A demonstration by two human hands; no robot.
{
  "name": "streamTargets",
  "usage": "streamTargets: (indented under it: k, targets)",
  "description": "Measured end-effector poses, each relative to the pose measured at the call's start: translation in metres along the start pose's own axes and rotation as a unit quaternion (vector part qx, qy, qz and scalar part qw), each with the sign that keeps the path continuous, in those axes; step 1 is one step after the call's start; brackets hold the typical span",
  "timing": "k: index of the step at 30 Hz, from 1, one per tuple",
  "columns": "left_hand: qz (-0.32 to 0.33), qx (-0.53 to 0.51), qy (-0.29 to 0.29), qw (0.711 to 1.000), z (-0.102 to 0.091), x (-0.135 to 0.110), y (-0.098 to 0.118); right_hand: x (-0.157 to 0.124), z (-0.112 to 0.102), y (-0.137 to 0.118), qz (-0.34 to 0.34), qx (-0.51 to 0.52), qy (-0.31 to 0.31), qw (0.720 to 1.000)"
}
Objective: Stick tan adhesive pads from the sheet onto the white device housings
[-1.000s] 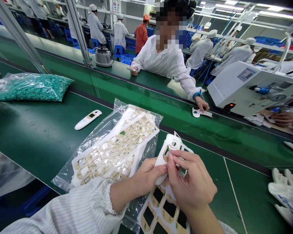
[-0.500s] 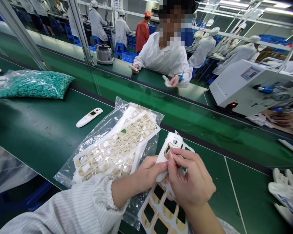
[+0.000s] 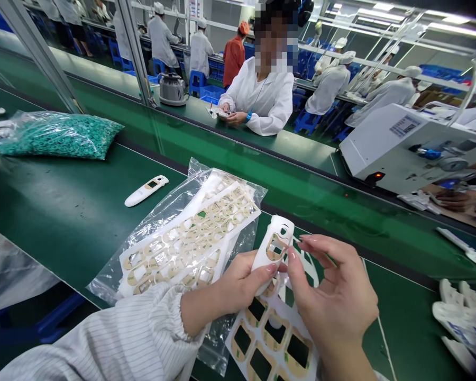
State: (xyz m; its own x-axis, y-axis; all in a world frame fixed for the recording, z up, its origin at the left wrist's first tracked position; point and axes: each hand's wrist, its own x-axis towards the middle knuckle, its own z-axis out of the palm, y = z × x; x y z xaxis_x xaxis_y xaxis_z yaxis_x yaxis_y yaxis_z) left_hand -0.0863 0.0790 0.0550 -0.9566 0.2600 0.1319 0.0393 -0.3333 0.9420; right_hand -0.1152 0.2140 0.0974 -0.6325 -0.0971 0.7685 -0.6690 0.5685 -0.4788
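My left hand (image 3: 241, 278) grips a white plastic housing (image 3: 265, 267), elongated with a round hole near its top and a rectangular window below. A tan adhesive sticker (image 3: 275, 247) frames that window. My right hand (image 3: 333, 291) is beside the housing's right edge, thumb close to the sticker, fingers spread and curved. I make out nothing held in it. Beneath both hands lies a sheet of adhesive stickers (image 3: 248, 330) with dark rectangular openings, partly covered by them. To the left, more sticker sheets (image 3: 190, 233) rest on a clear plastic bag (image 3: 143, 238).
Another white housing (image 3: 146, 191) lies on the green table (image 3: 75, 196). A bag of green rings (image 3: 71, 135) is at the far left. White parts (image 3: 458, 312) stand at the right. Across the green divider are a co-worker (image 3: 262, 95) and a grey-white machine (image 3: 412, 143).
My right hand has moved right, off the housing's face, and its fingers have spread. My left hand keeps the housing nearly in place. The co-worker's hands have come together.
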Motion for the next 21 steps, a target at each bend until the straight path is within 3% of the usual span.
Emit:
streamTargets:
  k: [4,12,21]
  targets:
    - [0.044,0.072,0.006,0.996,-0.001,0.000,-0.002,0.006,-0.001,-0.005,-0.046,-0.034,-0.044,0.997]
    - [0.101,0.162,-0.021,0.981,-0.001,0.001,0.000,0.001,0.005,-0.005,-0.009,-0.022,-0.023,0.999]
    - [0.056,0.126,-0.036,0.990,-0.001,-0.002,-0.001,0.000,0.001,0.004,-0.015,0.022,-0.056,0.998]
